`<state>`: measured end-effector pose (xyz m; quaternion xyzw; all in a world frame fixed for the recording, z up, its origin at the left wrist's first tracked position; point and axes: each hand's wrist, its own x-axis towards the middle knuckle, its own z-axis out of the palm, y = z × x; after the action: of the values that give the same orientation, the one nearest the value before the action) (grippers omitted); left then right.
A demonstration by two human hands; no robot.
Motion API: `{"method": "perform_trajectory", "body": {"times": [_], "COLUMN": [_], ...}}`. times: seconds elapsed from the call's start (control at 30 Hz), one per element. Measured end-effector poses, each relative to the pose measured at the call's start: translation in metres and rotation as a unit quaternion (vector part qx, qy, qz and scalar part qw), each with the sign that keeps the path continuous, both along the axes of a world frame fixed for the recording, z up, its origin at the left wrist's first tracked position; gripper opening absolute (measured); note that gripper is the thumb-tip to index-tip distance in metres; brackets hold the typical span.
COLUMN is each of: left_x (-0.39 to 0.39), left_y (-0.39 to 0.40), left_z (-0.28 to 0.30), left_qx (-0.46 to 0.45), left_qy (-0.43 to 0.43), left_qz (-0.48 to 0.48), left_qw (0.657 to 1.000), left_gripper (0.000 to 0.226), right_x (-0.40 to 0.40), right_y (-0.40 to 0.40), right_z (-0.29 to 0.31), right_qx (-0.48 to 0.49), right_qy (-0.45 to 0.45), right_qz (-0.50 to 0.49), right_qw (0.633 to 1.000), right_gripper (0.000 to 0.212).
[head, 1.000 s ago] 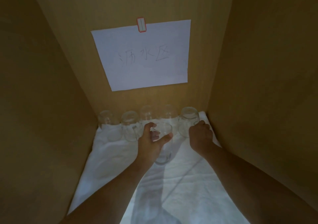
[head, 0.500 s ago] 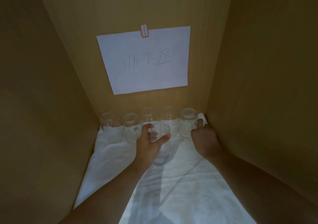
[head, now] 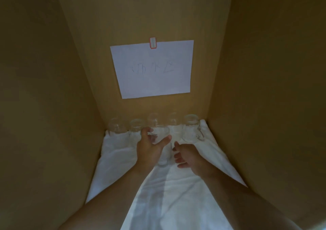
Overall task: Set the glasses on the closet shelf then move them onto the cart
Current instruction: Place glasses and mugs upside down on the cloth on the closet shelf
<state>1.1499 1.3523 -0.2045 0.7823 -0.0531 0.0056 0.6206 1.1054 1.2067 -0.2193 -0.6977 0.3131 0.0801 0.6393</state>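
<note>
Since a half second ago our right hand (head: 189, 156) has left the handled glass (head: 191, 130) at the far right of the row and drawn back and inward, so it now sits open, fingers loosely spread and gripping nothing, just beside the glass (head: 161, 142) that our left hand (head: 150, 148) holds. That left hand is wrapped around the upper part of the glass, thumb on the near right side and fingers curled over the far left rim (the base shows below the palm, toward us, and seems to rest on the white cloth (head: 123, 159), though we cannot be sure it touches). Its long axis runs roughly upright, tipping slightly away from us. What the coming move turns on, we judge, is that this glass lies directly left of our right hand, almost touching its fingertips, while the back row of glasses (head: 135, 127) stands just beyond both hands against the rear wall below the paper sign (head: 153, 69). Our left hand is nearer and already has it; we can seat it in the row or pass it across.
</note>
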Motion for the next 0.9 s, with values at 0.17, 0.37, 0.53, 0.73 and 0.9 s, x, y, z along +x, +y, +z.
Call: {"method": "perform_trajectory", "body": {"times": [0.17, 0.37, 0.53, 0.73, 0.9], "left_x": [-0.010, -0.024, -0.033, -0.030, -0.028], "left_y": [0.012, 0.031, 0.055, 0.086, 0.108], "left_z": [0.021, 0.034, 0.027, 0.021, 0.008], "left_qx": [-0.007, -0.025, -0.005, 0.072, 0.194], "left_qy": [-0.024, -0.037, -0.039, -0.035, 0.003], "left_qz": [-0.008, -0.025, -0.035, -0.002, 0.064], "left_qw": [1.000, 0.999, 0.999, 0.997, 0.979], "left_gripper": [0.066, 0.066, 0.062, 0.076, 0.080], "right_x": [-0.020, -0.022, -0.023, -0.020, -0.013], "right_y": [0.025, 0.047, 0.066, 0.065, 0.063], "right_z": [0.005, -0.008, -0.016, -0.005, 0.013], "right_qx": [0.186, 0.415, 0.456, 0.396, 0.291], "right_qy": [-0.045, -0.077, -0.091, -0.125, -0.132], "right_qz": [0.007, -0.050, -0.080, -0.116, -0.096], "right_qw": [0.982, 0.905, 0.881, 0.902, 0.943], "right_gripper": [0.058, 0.066, 0.056, 0.046, 0.051]}}
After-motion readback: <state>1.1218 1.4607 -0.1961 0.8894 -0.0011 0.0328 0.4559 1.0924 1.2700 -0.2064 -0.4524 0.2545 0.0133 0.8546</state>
